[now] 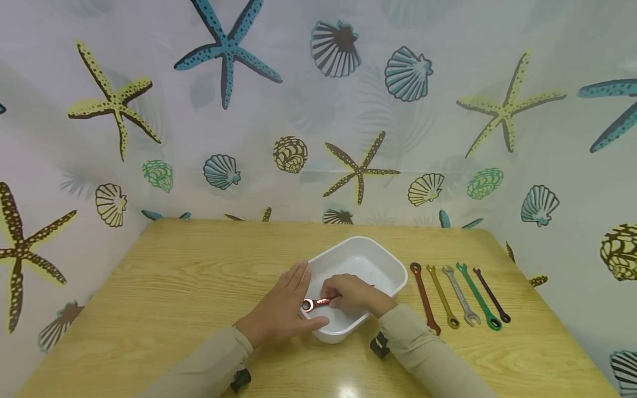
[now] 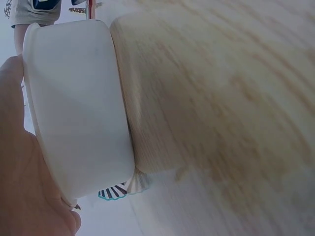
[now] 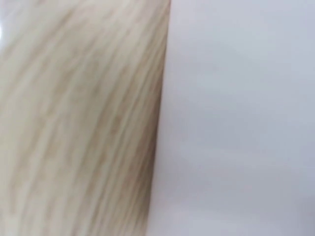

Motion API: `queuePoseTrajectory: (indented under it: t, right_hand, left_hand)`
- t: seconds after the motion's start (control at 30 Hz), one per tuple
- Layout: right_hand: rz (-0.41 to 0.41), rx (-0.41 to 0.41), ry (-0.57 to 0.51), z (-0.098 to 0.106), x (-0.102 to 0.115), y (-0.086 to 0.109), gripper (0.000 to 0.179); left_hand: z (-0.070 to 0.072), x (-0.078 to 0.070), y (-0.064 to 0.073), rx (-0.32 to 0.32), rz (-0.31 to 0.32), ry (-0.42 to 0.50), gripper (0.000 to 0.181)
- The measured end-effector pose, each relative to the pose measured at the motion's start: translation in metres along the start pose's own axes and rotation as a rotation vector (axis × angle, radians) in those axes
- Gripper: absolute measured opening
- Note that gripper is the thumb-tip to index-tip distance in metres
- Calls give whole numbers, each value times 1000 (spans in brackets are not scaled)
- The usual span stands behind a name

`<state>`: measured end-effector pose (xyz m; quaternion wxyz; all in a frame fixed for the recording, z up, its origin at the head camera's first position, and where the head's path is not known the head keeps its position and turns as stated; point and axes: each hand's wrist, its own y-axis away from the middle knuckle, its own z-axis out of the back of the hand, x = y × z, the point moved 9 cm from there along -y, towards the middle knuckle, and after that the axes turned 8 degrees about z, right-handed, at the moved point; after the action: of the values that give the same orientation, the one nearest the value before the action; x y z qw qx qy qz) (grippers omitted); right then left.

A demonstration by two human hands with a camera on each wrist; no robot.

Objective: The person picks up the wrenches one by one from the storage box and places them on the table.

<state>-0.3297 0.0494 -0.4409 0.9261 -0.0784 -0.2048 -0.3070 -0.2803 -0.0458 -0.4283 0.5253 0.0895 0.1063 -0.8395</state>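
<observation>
A white plastic tub [image 1: 368, 249] stands tilted at an angle on the wooden table. My right hand [image 1: 348, 293] reaches over its near right side and grips a shiny red wrench [image 1: 323, 302] by the shank. The wrench's ring end points left, close to my left hand, and its other end is mostly hidden by my fingers. My left hand [image 1: 283, 309] rests on the tub's left rim, fingers straight and thumb stretched over the near corner. In the left wrist view, that hand [image 2: 24, 162] lies along the rim beside the tub's outer wall [image 2: 81, 108].
Right of the tub lies a row of wrenches: red [image 1: 424, 296], gold [image 1: 443, 296], silver [image 1: 460, 293], green [image 1: 479, 296] and dark purple [image 1: 491, 294]. A curtain [image 1: 308, 110] printed with starfish and shells surrounds the table [image 1: 199, 265]. The tub's wall [image 3: 236, 118] fills much of the right wrist view.
</observation>
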Motion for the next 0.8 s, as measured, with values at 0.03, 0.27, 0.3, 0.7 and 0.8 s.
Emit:
queuePoseTrajectory:
  t: [0.03,0.27,0.3,0.7,0.8]
  right_hand:
    - [4,-2,-4,1,1,0,15]
    - [71,1,-50,4,7,1,17]
    - [79,1,-56,4,8,1,17]
    - [10,44,-55,4,-1,3,18]
    - [10,27,-23,10,0,5,18]
  left_hand:
    - [0,0,0,-2,-1,-3,108]
    - [0,-1,-1,4,-3,-2,108]
    - [0,-1,-2,2,-4,-4,108]
    - [-2,-1,0,-8,-15,-4,109]
    - [-1,-2,0,-2,-11,2,110]
